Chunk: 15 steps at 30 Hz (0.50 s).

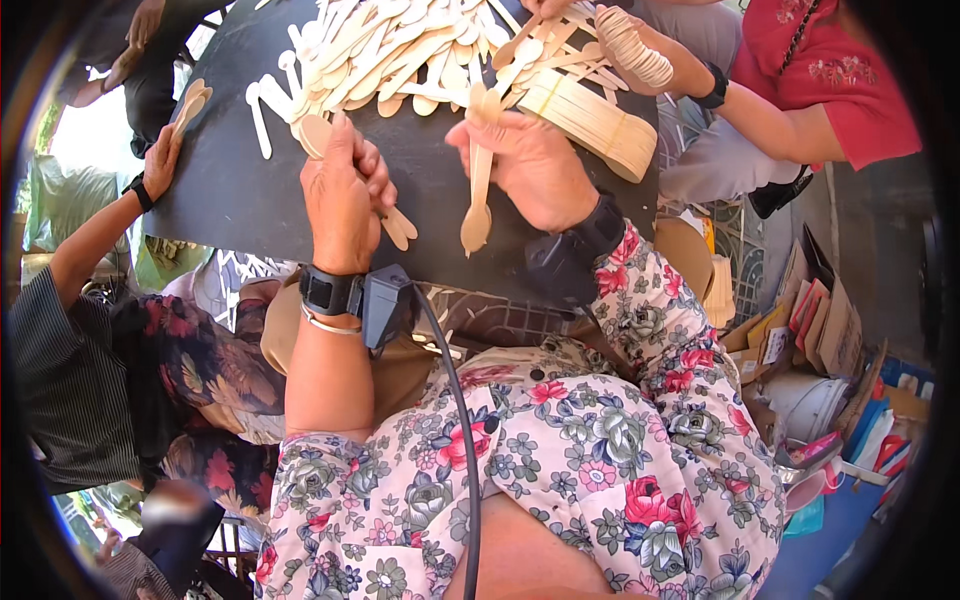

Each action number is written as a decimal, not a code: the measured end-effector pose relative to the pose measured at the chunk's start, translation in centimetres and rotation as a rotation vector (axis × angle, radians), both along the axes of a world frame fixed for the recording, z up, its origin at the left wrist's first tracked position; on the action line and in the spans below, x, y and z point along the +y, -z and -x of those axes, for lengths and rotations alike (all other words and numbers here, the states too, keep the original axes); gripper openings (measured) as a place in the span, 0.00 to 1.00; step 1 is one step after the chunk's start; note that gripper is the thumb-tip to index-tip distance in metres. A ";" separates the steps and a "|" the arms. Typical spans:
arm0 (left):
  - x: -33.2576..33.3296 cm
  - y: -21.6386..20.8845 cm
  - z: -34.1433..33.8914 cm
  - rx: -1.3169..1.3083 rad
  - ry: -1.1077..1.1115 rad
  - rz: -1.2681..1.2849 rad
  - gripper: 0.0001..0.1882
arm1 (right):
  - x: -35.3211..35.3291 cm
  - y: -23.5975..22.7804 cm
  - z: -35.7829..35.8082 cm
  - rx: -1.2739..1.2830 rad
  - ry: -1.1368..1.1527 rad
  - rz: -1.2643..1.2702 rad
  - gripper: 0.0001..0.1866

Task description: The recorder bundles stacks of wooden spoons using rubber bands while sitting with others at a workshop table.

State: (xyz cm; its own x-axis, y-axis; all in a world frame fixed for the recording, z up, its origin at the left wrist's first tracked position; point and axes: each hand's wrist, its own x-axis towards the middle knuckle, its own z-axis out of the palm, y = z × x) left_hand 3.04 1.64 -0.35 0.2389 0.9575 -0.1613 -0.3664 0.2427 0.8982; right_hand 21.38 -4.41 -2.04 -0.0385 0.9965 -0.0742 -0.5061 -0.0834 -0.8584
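Note:
My left hand [345, 190] is closed around a few wooden spoons. A rounded bowl [314, 136] shows above its fingers, and two light tips [399, 228] stick out below. My right hand [535, 170] pinches a wooden spoon [476, 222] that hangs roughly upright over the dark table; another spoon head shows above the fingers, and I cannot tell how many pieces it holds. Beyond both hands lies a large loose heap of wooden spoons [375, 55]. A neat banded bundle of wooden spoons [600, 125] rests on the table just past my right hand.
The dark round table [230, 200] curves toward me. At right, a co-worker's hand [680, 65] holds a fanned stack of spoons [632, 48]. On the left, another person's hand [160, 165] holds a few spoons. Cardboard [835, 325] and a white bucket [805, 405] stand low on the right.

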 end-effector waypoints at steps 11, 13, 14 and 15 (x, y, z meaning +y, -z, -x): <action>-2.1 0.1 -0.9 0.379 0.490 0.017 0.21 | 0.9 1.1 -1.2 0.355 0.163 -0.098 0.11; -2.5 -0.5 -1.3 0.402 0.511 0.028 0.22 | 0.9 1.1 -1.5 0.367 0.191 -0.104 0.12; -2.5 -0.6 -1.3 0.344 0.585 0.032 0.22 | 1.0 1.2 -1.6 0.367 0.193 -0.104 0.12; -2.5 -0.6 -1.3 0.285 0.659 0.036 0.22 | 1.1 1.3 -1.6 0.364 0.229 -0.103 0.12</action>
State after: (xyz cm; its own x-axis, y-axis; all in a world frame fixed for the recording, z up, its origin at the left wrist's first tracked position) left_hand 4.30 -0.83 0.25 0.7090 0.6219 -0.3323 0.1143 0.3637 0.9245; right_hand 23.00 -3.34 -3.35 0.1794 0.9838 0.0039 -0.7724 0.1433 -0.6188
